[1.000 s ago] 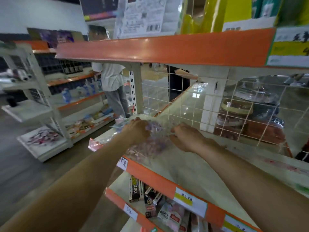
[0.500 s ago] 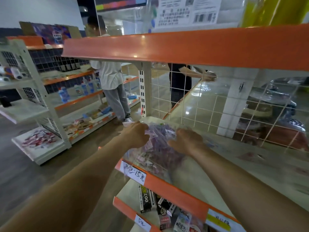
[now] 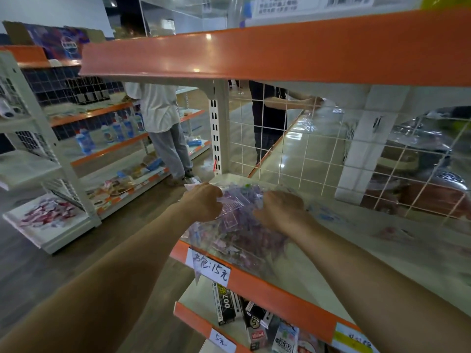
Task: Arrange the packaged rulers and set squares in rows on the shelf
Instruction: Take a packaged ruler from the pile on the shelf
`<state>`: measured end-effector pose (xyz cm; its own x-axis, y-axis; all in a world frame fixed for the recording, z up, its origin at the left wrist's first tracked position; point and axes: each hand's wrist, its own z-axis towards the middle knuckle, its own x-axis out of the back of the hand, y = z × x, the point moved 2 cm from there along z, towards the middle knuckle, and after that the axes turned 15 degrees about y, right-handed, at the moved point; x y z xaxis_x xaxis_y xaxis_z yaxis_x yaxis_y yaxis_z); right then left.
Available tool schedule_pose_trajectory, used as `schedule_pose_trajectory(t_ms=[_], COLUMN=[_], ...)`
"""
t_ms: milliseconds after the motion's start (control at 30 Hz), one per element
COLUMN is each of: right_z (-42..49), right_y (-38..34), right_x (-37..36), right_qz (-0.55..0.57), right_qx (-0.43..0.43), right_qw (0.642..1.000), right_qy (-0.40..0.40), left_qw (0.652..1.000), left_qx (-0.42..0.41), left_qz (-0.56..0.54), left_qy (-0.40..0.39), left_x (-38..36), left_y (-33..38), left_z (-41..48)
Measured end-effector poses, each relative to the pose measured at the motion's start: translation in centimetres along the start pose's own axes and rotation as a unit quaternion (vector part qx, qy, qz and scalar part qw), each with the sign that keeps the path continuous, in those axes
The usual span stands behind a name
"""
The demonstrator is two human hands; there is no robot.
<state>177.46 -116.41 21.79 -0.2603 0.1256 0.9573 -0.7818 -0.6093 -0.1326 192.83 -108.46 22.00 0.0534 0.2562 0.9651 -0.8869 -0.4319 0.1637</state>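
A loose heap of clear packets with purple rulers and set squares (image 3: 238, 225) lies at the left end of the cream shelf (image 3: 331, 250), reaching its orange front edge. My left hand (image 3: 204, 201) grips the heap's far left side, fingers curled into the packets. My right hand (image 3: 279, 210) holds the heap's right side, fingers curled over the top packets. More packets (image 3: 323, 212) lie blurred on the shelf to the right.
A wire grid back panel (image 3: 318, 149) closes the shelf behind. An orange-edged shelf (image 3: 254, 54) hangs low overhead. A lower shelf (image 3: 244, 317) holds boxed goods. Two people (image 3: 160, 128) stand in the aisle beyond, by other shelving (image 3: 63, 159).
Both hands have drawn the heap of packets nearer the shelf's front edge and bunched it together. My view has moved closer and slightly left.
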Motion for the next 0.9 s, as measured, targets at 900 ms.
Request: schedule_pose_trajectory(t_ms=[900], right_z=[6.7], right_y=[-4.7], right_x=[-1.5], right_qz=[0.079], right_qx=[0.038], right_qw=[0.996], right_qy=[0.033], left_qw=[0.999], left_qx=[0.029], left_qz=[-0.001], left_qy=[-0.019], left_x=[-4.7], left_y=[-1.6], left_z=[3.4])
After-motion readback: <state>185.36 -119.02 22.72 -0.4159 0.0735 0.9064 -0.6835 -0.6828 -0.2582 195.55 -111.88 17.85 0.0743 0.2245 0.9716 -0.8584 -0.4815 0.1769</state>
